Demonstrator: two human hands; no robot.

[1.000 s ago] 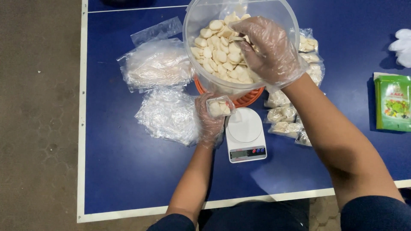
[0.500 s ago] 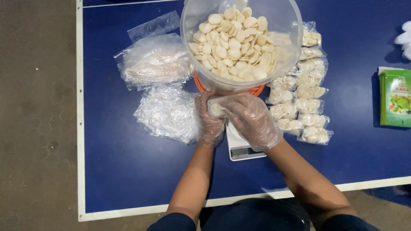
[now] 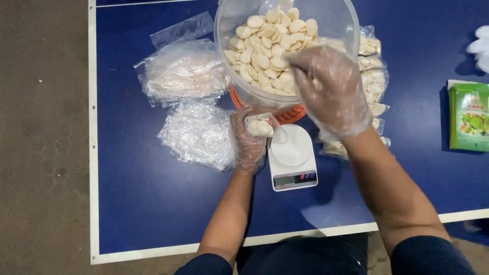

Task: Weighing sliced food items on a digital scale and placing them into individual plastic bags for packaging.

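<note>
Both my hands wear thin clear plastic gloves. My left hand (image 3: 249, 140) holds a small clear bag (image 3: 260, 126) with a few pale round crackers in it, just left of a white kitchen scale (image 3: 292, 158). My right hand (image 3: 328, 86) hovers at the near rim of a large clear tub (image 3: 229, 20) full of the same pale crackers, fingers curled downward. I cannot tell whether it holds any crackers. The tub stands on an orange base (image 3: 293, 114) behind the scale.
The blue table (image 3: 142, 203) has a white edge line. Left of the tub lie two heaps of clear plastic bags (image 3: 186, 71) (image 3: 198, 132). Filled small cracker bags (image 3: 374, 76) are stacked to the right. A green packet (image 3: 468, 117) and something white (image 3: 480, 48) lie far right.
My right hand came down from the tub to the small bag in my left hand, then rose back to the tub's near rim. My left hand stayed put.
</note>
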